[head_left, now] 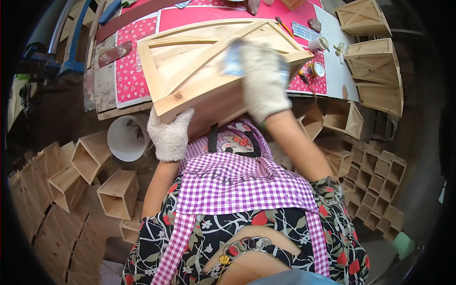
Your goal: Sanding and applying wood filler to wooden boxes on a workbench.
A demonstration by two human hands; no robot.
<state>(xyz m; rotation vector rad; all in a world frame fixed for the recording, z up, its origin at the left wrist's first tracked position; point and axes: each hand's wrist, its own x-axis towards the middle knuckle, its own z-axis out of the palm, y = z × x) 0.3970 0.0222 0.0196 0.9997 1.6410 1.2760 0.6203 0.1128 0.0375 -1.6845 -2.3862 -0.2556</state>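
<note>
Head view shows a pink-covered table point(204, 14); lettered checked apron point(237, 187); wooden box point(190, 64) at the table's edge, left hand point(169, 134) gripping its corner; blurred right hand point(266, 80), grip unclear, at a bluish piece point(233, 60); printed sheet point(304, 32); labelled tub point(316, 70).

Big dark letters point(219, 174) are running across the purple checked apron point(242, 197), closer to the body than the left hand point(169, 133) and the right hand point(266, 83). To the right of the right hand, a blue and white sheet point(304, 31) is showing rows of print, and a small round tub point(315, 69) is wearing a label. Both are looking too tiny to read.
</note>
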